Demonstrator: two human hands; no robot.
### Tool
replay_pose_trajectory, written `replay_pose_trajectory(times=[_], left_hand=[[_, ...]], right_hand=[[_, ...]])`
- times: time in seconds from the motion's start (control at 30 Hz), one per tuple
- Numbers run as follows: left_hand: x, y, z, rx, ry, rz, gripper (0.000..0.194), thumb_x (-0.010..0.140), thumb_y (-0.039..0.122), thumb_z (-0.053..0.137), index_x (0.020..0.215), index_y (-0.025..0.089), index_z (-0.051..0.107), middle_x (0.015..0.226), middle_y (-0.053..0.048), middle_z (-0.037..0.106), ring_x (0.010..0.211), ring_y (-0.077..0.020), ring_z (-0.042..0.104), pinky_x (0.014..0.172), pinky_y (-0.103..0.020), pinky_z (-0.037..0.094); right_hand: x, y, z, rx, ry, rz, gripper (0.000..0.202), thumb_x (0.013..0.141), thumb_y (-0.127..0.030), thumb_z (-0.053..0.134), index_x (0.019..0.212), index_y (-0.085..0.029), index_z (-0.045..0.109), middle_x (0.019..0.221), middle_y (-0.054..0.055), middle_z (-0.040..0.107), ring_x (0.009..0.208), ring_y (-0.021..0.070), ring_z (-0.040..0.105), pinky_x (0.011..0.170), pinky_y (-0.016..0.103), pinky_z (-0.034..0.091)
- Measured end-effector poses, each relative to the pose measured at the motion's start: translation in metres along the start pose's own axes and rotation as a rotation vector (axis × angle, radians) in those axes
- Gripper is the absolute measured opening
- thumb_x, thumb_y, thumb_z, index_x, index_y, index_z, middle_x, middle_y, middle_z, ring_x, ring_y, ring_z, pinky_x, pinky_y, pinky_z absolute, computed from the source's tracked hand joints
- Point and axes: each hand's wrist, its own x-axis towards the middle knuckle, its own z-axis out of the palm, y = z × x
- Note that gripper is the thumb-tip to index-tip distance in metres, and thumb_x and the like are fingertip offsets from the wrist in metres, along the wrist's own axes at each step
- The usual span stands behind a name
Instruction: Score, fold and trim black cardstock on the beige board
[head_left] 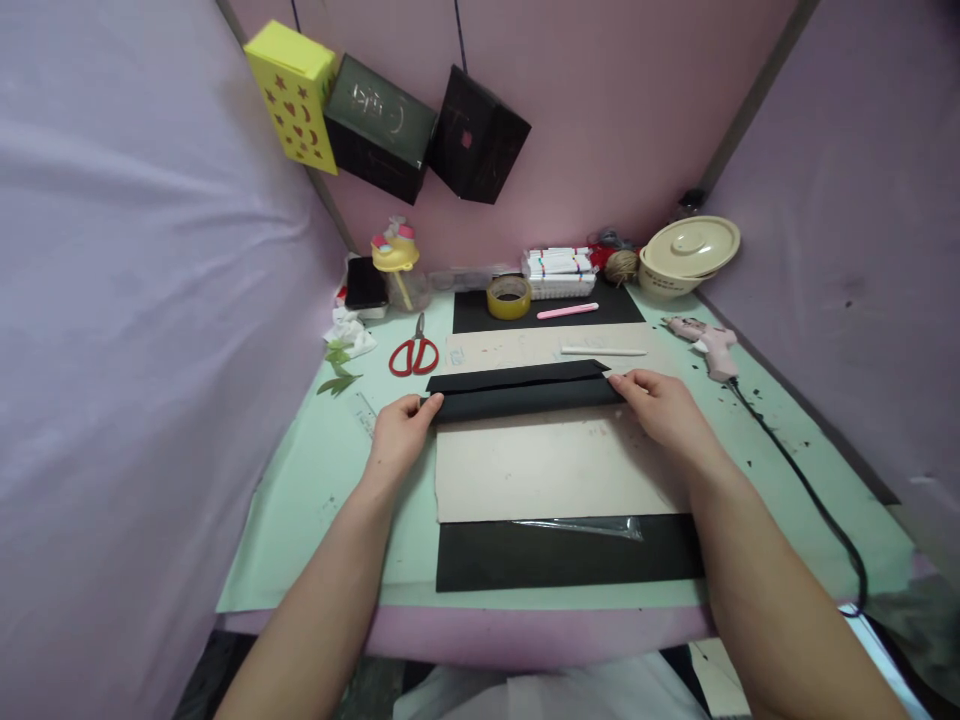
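Note:
A folded strip of black paper (525, 398) is held level by its two ends, over a pale board (525, 470). My left hand (405, 425) pinches its left end between thumb and fingers. At the right end, my right hand (651, 400) grips it the same way. The strip has a lengthwise fold with a narrow flap along its far side. Beneath the board lies a black sheet (480, 560), showing at the near and far edges. A white stick-like tool (604, 351) rests on the board just beyond the strip.
Red-handled scissors (414, 355) and green leaves (339, 375) lie at left. Behind are a tape roll (509, 298), a pink pen (568, 311) and a basket of markers (559, 273). A glue gun (706, 345) with a black cord and a lidded bowl (675, 270) sit at right.

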Motion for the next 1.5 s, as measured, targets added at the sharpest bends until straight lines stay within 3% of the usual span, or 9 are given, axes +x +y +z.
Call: replay_pose_trajectory(times=[0.17, 0.4, 0.53, 0.67, 0.87, 1.1, 1.3, 1.37, 1.5], left_hand=[[-0.001, 0.001, 0.000, -0.047, 0.024, -0.008, 0.048, 0.083, 0.051, 0.055, 0.054, 0.021, 0.031, 0.050, 0.005, 0.029, 0.049, -0.0107, 0.027, 0.048, -0.025, 0.020], [-0.004, 0.001, 0.002, -0.189, 0.064, 0.008, 0.031, 0.085, 0.046, 0.057, 0.070, 0.021, 0.048, 0.049, 0.007, 0.042, 0.045, -0.0093, 0.035, 0.048, -0.022, 0.028], [-0.004, 0.002, 0.000, -0.342, 0.050, 0.022, 0.026, 0.082, 0.040, 0.064, 0.099, 0.026, 0.050, 0.056, 0.008, 0.052, 0.046, -0.0098, 0.041, 0.049, -0.020, 0.031], [-0.001, -0.001, -0.004, -0.337, 0.064, 0.155, 0.018, 0.084, 0.037, 0.061, 0.098, 0.026, 0.058, 0.065, 0.005, 0.055, 0.057, -0.0109, 0.048, 0.056, -0.021, 0.037], [0.008, -0.013, -0.006, -0.367, 0.062, 0.144, 0.022, 0.082, 0.039, 0.062, 0.093, 0.020, 0.067, 0.094, -0.004, 0.066, 0.084, -0.0175, 0.060, 0.073, -0.027, 0.045], [0.007, -0.006, -0.009, -0.543, 0.092, 0.055, 0.020, 0.076, 0.034, 0.066, 0.089, 0.019, 0.063, 0.084, -0.001, 0.062, 0.072, -0.0131, 0.056, 0.064, -0.023, 0.043], [0.006, -0.004, -0.010, -0.496, 0.076, -0.001, 0.023, 0.079, 0.039, 0.063, 0.090, 0.020, 0.064, 0.083, -0.001, 0.062, 0.072, -0.0146, 0.057, 0.063, -0.025, 0.044], [0.005, -0.003, -0.012, -0.431, 0.070, 0.084, 0.027, 0.083, 0.043, 0.059, 0.095, 0.020, 0.066, 0.093, -0.004, 0.064, 0.082, -0.0173, 0.060, 0.071, -0.028, 0.048], [0.001, 0.000, -0.016, -0.074, 0.020, 0.440, 0.050, 0.077, 0.045, 0.071, 0.121, 0.025, 0.061, 0.125, -0.007, 0.054, 0.119, -0.0264, 0.052, 0.099, -0.037, 0.044]], right_hand=[[-0.003, -0.006, 0.006, 0.236, -0.008, 0.091, 0.037, 0.084, -0.058, 0.055, 0.071, -0.023, 0.053, 0.046, -0.002, 0.054, 0.041, 0.0133, 0.043, 0.042, 0.026, 0.029], [-0.002, -0.006, 0.005, 0.428, 0.143, 0.042, 0.035, 0.077, -0.050, 0.067, 0.099, -0.027, 0.053, 0.048, -0.006, 0.052, 0.039, 0.0134, 0.042, 0.041, 0.026, 0.028], [-0.002, -0.008, 0.006, 0.530, 0.110, 0.034, 0.030, 0.077, -0.047, 0.068, 0.093, -0.026, 0.055, 0.050, -0.006, 0.050, 0.042, 0.0124, 0.044, 0.042, 0.025, 0.028], [-0.001, -0.003, 0.004, 0.589, 0.043, 0.035, 0.029, 0.076, -0.045, 0.069, 0.093, -0.022, 0.065, 0.057, -0.002, 0.056, 0.049, 0.0125, 0.050, 0.047, 0.026, 0.036], [0.001, 0.009, -0.002, 0.523, -0.028, -0.064, 0.041, 0.073, -0.037, 0.074, 0.111, -0.024, 0.069, 0.081, 0.001, 0.065, 0.071, 0.0154, 0.058, 0.065, 0.029, 0.047], [-0.007, 0.000, -0.007, 0.181, 0.054, -0.309, 0.039, 0.078, -0.036, 0.069, 0.116, -0.028, 0.070, 0.099, 0.004, 0.065, 0.087, 0.0200, 0.057, 0.081, 0.037, 0.046], [-0.010, -0.004, -0.002, 0.069, 0.088, -0.416, 0.037, 0.081, -0.035, 0.065, 0.118, -0.029, 0.067, 0.103, 0.005, 0.065, 0.093, 0.0225, 0.057, 0.086, 0.039, 0.046], [-0.009, -0.004, -0.001, 0.062, 0.116, -0.424, 0.034, 0.082, -0.034, 0.064, 0.115, -0.028, 0.068, 0.100, 0.004, 0.065, 0.091, 0.0221, 0.057, 0.085, 0.038, 0.046], [-0.005, 0.000, -0.002, 0.080, 0.157, -0.407, 0.032, 0.081, -0.032, 0.066, 0.113, -0.027, 0.068, 0.105, 0.004, 0.066, 0.086, 0.0203, 0.056, 0.083, 0.036, 0.045]])
